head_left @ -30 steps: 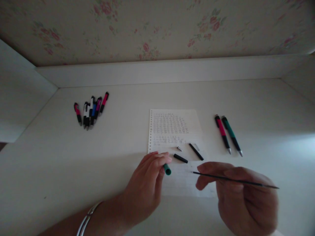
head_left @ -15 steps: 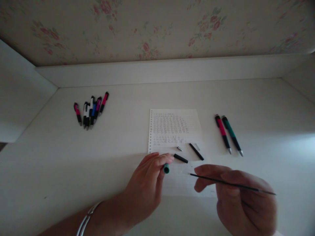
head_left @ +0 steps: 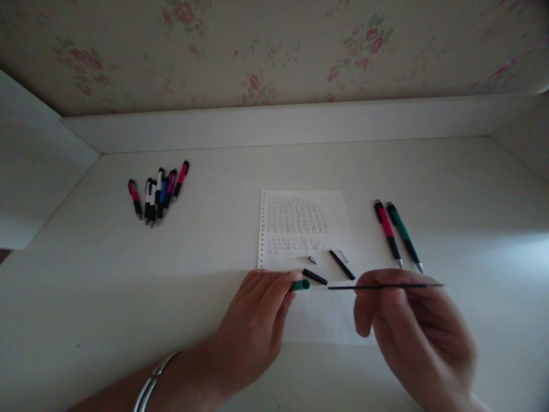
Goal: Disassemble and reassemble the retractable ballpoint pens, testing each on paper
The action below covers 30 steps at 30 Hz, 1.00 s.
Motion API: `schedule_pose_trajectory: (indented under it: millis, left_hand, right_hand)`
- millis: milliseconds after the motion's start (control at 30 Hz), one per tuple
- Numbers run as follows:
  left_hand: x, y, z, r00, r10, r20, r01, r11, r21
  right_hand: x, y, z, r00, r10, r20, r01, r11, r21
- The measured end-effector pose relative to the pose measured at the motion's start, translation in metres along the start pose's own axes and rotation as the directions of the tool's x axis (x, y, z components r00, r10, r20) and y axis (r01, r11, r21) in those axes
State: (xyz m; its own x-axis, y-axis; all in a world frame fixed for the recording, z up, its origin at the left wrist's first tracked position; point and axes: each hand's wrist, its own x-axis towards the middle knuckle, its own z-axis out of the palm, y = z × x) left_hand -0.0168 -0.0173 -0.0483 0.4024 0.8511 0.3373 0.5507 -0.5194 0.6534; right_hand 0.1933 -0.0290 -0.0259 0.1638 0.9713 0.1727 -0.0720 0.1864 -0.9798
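Observation:
My left hand (head_left: 261,320) is closed around a green pen barrel (head_left: 300,284), whose hollow end points right. My right hand (head_left: 412,332) pinches a thin dark pen refill (head_left: 377,286), held almost level with its left end a short gap from the barrel's opening. Beneath both hands lies a lined sheet of paper (head_left: 295,217) with handwriting on its upper part. On the sheet rest a black rubber grip tube (head_left: 314,277), a second black pen part (head_left: 342,265), a small silver pen tip (head_left: 313,260) and a clear little piece (head_left: 344,256).
Two assembled pens, one pink and black (head_left: 388,233) and one green and black (head_left: 405,237), lie right of the paper. Several pens in a loose group (head_left: 160,197) lie at the far left. A raised white ledge (head_left: 274,126) and side panel (head_left: 38,160) bound the white desk (head_left: 206,229).
The refill has swung from a slant to nearly level and risen slightly. The green barrel has turned so its open end faces right, toward the refill.

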Motion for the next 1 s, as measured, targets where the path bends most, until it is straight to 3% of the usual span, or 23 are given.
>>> schedule_pose_trajectory:
  millis: [200, 333, 567, 800, 1000]
  left_hand:
    - [0.001, 0.002, -0.002, 0.999, 0.024, 0.029, -0.025, 1.0, 0.016]
    - [0.0, 0.002, -0.002, 0.999, 0.023, 0.038, -0.024, 1.0, 0.021]
    - [0.0, 0.004, -0.004, 0.999, 0.027, 0.047, -0.029, 0.999, 0.043]
    - [0.001, 0.004, -0.003, 0.999, 0.02, 0.043, -0.021, 0.999, 0.027]
    - [0.001, 0.004, -0.003, 0.998, 0.021, 0.058, -0.023, 0.999, 0.035]
  right_hand:
    - [0.011, -0.004, 0.003, 0.977, 0.171, -0.127, -0.145, 0.971, 0.189]
    - [0.013, -0.004, 0.004, 0.982, 0.163, -0.095, -0.14, 0.967, 0.213]
    - [0.009, 0.0, 0.003, 0.992, 0.123, -0.005, -0.122, 0.989, 0.078]
    - [0.017, -0.005, 0.002, 0.985, 0.113, -0.133, -0.093, 0.984, 0.152]
    - [0.011, 0.002, 0.003, 0.995, 0.094, 0.019, -0.094, 0.995, 0.035]
